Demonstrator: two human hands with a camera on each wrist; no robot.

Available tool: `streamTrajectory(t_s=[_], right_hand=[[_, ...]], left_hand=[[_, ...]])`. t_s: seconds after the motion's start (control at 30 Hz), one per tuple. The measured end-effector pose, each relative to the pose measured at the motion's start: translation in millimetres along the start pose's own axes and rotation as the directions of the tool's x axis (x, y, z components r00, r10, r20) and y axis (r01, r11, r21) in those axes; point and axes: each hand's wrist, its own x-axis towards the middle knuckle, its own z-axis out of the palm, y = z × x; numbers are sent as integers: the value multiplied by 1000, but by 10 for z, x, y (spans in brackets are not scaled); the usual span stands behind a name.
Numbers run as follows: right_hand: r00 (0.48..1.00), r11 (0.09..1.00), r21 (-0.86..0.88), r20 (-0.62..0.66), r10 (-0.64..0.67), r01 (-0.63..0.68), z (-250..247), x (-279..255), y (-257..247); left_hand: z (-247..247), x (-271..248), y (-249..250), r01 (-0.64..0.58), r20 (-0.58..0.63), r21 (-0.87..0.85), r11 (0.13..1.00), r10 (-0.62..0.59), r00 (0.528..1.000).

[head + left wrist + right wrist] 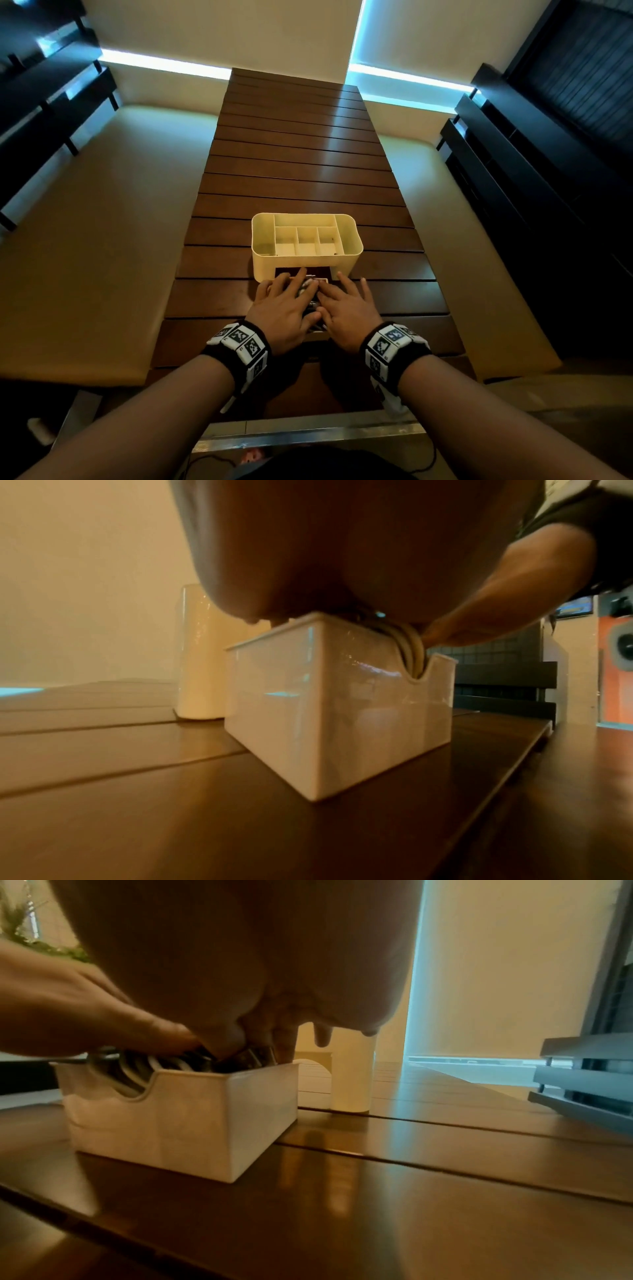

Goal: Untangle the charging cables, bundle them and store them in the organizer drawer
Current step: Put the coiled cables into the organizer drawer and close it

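A cream organizer point(263, 255) with several top compartments stands on the slatted wooden table point(301, 154). Its drawer point(342, 710) is pulled out toward me and sits on the table in front of the organizer's open slot. Coiled charging cables point(133, 1069) fill the drawer and bulge up through the notch in its front wall. My left hand point(284, 305) and right hand point(346, 308) lie side by side over the drawer, fingers stretched forward, pressing down on the cables point(308, 287). The hands hide most of the drawer in the head view.
Padded beige benches point(102, 240) run along both long sides of the table. Dark slatted furniture point(534, 192) stands at the far right and far left. The table's near edge point(308, 425) is just below my wrists.
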Motion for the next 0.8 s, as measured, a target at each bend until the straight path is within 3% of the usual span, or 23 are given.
streamTrajectory(t_s=[0.1,0.23,0.3,0.4,0.47,0.63,0.73,0.8], right_hand=[[985,998,53,-163,53,-45,85,-13,-12],[938,978,206,-346,38,37,166,-41,-15],[952,970,229,-305,-3,77,159,-35,-32],[994,955,277,-61,-92,105,98,-15,-60],[994,939,335,51,-96,73,49,12,-37],[993,987,152,97,-73,57,90,47,41],[996,988,143,73,-60,49,114,31,22],[996,989,139,70,-53,42,137,23,12]], left_hand=[[52,-5,-19,-23,1,-8,1000,23,1000],[98,-4,-29,-58,-5,-36,998,58,998],[127,-10,-16,-50,-23,-77,996,49,999],[176,-10,-44,-75,-28,-94,993,72,997],[166,-17,-82,-90,-11,-72,993,90,996],[57,-86,-60,-34,47,-38,999,36,998],[100,-213,-96,-110,-120,32,993,113,986],[215,-333,-106,-144,-147,95,985,157,977]])
